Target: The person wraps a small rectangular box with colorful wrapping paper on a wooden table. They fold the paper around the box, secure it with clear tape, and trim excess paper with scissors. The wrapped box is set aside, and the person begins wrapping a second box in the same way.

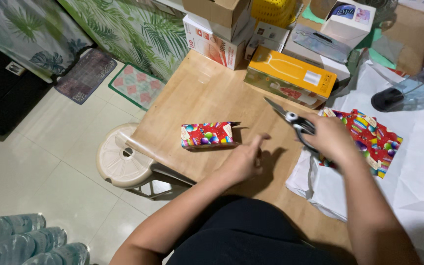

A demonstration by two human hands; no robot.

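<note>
A small box wrapped in red balloon-patterned paper (207, 134) is seen lying flat on the wooden table (197, 93), close to its near-left edge and resting apart from both hands. Just to its right the left hand (244, 159) is held above the tabletop, the fingers loosely curled with one finger stretched toward the wrapped box; nothing is gripped by it, and its shadow is cast on the wood beside it. Further right, a pair of scissors (290, 119) with grey blades and dark handles is clasped in the right hand (331, 137), the fingers being closed through and around the handles and the blades pointed up and to the left; whether the blades are parted cannot be told. Beneath that hand a loose piece of the same balloon-patterned wrapping paper (376, 140) is spread on white paper sheets (418, 147) that cover the right side of the table. Behind the scissors a long yellow carton (290, 76) is laid, and white and brown cardboard boxes (217, 39) are stacked at the far edge. A round beige plastic stool (121, 159) is placed under the table's left corner on the tiled floor (40, 162), and clear plastic bottles (25, 240) are seen at the lower left
</note>
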